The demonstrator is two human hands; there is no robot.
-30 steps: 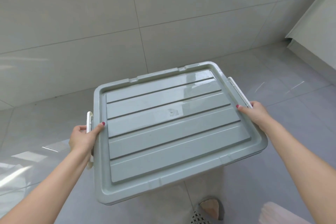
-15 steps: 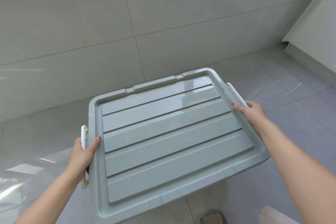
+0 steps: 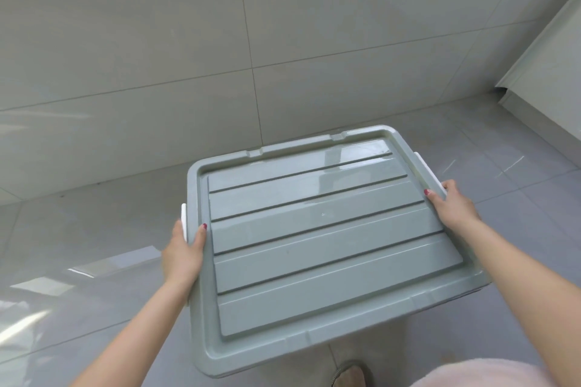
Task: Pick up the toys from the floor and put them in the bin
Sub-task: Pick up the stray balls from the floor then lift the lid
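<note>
Lidded bin (image 3: 320,239) between hands, above floor (image 3: 94,229); wall (image 3: 157,41) behind.

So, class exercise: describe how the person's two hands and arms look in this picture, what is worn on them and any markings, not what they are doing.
Both forearms are bare, with no sleeves reaching them. The left hand and the right hand each show dark red nail polish on the visible nails. No rings, watch or bracelets are visible on either hand or wrist.

bin lid (image 3: 317,239): smooth plastic, slight sheen | floor (image 3: 94,229): glossy, probably tile
</note>
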